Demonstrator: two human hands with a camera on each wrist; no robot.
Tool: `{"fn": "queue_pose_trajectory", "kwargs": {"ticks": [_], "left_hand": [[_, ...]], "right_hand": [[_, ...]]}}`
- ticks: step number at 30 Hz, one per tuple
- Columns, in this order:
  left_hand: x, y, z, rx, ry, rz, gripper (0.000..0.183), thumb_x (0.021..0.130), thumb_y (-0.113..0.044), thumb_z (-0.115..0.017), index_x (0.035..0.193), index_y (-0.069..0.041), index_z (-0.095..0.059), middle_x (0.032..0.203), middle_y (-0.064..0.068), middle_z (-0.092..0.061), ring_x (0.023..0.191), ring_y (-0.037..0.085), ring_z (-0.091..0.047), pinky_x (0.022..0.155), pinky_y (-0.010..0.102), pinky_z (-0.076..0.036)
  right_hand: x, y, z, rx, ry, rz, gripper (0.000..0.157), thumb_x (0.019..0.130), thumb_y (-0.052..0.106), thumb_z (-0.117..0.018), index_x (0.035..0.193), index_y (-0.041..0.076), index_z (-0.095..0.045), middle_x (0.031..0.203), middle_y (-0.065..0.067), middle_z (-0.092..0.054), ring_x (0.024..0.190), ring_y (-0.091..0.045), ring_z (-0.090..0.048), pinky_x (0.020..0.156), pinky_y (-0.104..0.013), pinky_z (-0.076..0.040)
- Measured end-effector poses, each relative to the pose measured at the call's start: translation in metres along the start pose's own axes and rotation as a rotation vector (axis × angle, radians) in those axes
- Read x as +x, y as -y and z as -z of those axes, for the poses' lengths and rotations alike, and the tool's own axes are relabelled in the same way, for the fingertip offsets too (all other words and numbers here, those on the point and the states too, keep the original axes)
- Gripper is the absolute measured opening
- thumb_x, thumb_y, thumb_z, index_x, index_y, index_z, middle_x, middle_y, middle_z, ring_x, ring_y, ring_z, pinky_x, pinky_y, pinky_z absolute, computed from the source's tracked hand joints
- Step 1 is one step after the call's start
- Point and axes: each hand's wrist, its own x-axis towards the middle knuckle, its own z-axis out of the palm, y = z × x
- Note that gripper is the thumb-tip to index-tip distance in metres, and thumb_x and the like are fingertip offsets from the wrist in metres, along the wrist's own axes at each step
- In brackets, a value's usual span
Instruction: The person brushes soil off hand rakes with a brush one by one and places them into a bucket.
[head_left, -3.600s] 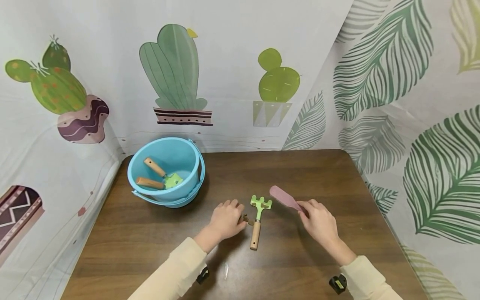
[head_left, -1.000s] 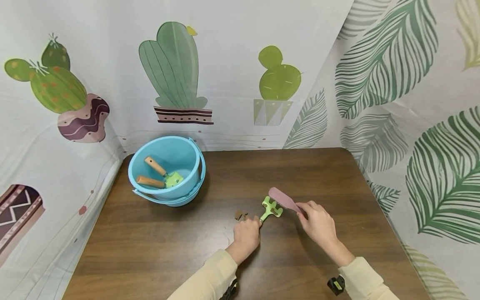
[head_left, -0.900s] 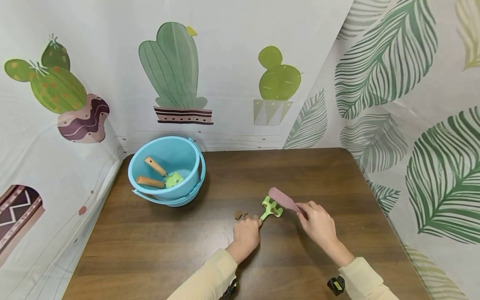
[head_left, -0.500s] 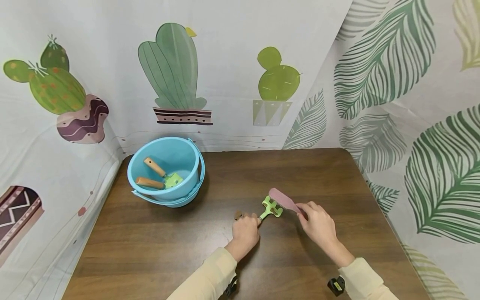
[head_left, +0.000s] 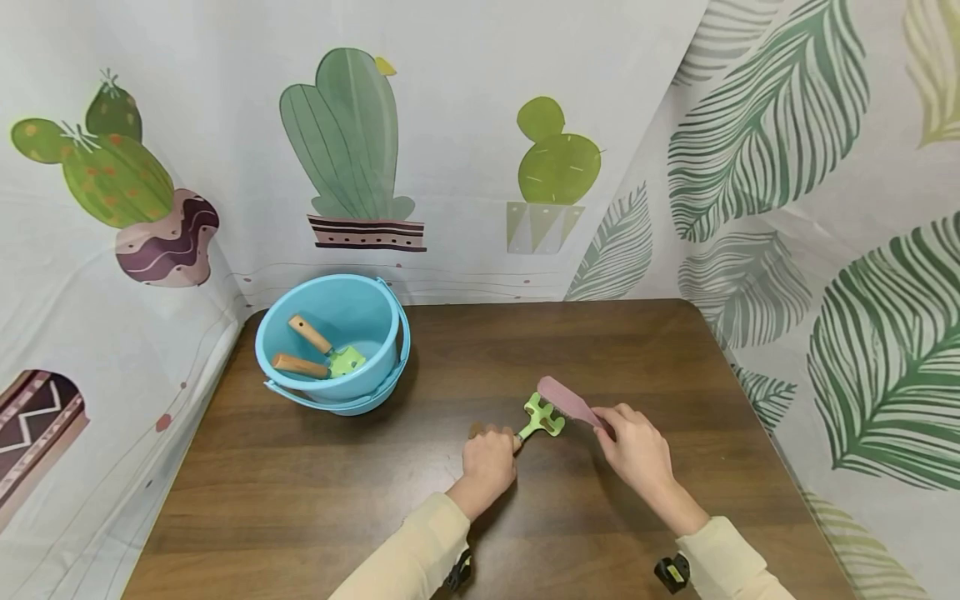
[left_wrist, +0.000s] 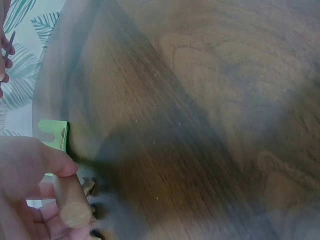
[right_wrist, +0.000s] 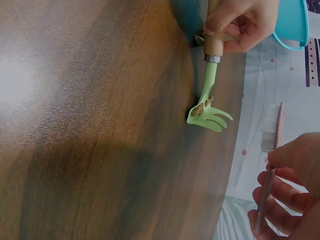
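Note:
My left hand (head_left: 487, 462) grips the wooden handle of a small hand rake, thumb along the handle in the left wrist view. The green rake head (head_left: 542, 418) points away to the right, and brown dirt (right_wrist: 199, 110) clings to it in the right wrist view. In my right hand (head_left: 639, 447) is a pink brush (head_left: 567, 399), pinched by its handle. Its pale bristles (right_wrist: 270, 131) hang beside the rake tines; in the right wrist view a gap shows between them. Brown crumbs (head_left: 476, 429) on the table are partly hidden behind my left hand.
A light-blue bucket (head_left: 397, 367) stands at the table's back left, its handle folded down. Two wooden-handled tools (head_left: 302, 365) with green metal lie inside it. Behind the brown table (head_left: 600, 333) hangs a cloth (head_left: 465, 125) printed with cacti and leaves.
My left hand has picked the rake up from the table and turned its head rightward, under the brush. Over the last second it has shifted slightly left; my right hand has barely moved.

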Motion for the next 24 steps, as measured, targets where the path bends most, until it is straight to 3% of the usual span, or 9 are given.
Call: {"fn": "queue_pose_trajectory", "kwargs": {"ticks": [12, 18, 24], "left_hand": [[0.002, 0.014, -0.002, -0.026, -0.056, -0.031, 0.020, 0.075, -0.029, -0.068, 0.077, -0.013, -0.056, 0.066, 0.003, -0.051, 0.059, 0.019, -0.054, 0.045, 0.033, -0.043], [0.003, 0.022, 0.000, -0.058, -0.036, -0.037, 0.021, 0.073, -0.027, -0.069, 0.083, -0.013, -0.057, 0.069, 0.003, -0.050, 0.057, 0.019, -0.054, 0.044, 0.032, -0.042], [0.002, 0.031, 0.004, -0.066, -0.085, -0.041, 0.022, 0.072, -0.027, -0.071, 0.083, -0.013, -0.059, 0.070, 0.003, -0.053, 0.057, 0.019, -0.055, 0.044, 0.031, -0.043]], "right_hand": [[0.007, 0.003, -0.002, 0.007, -0.037, 0.018, 0.025, 0.072, 0.011, -0.073, 0.097, 0.011, -0.070, 0.081, -0.004, -0.063, 0.066, -0.021, -0.058, 0.050, -0.039, -0.046], [0.008, 0.006, -0.005, 0.030, -0.061, 0.030, 0.026, 0.071, 0.011, -0.073, 0.097, 0.011, -0.070, 0.081, -0.003, -0.063, 0.064, -0.020, -0.056, 0.047, -0.038, -0.044], [0.008, 0.011, -0.009, 0.042, -0.068, 0.040, 0.027, 0.070, 0.009, -0.074, 0.096, 0.009, -0.070, 0.080, -0.003, -0.062, 0.063, -0.019, -0.055, 0.046, -0.038, -0.044]]}}
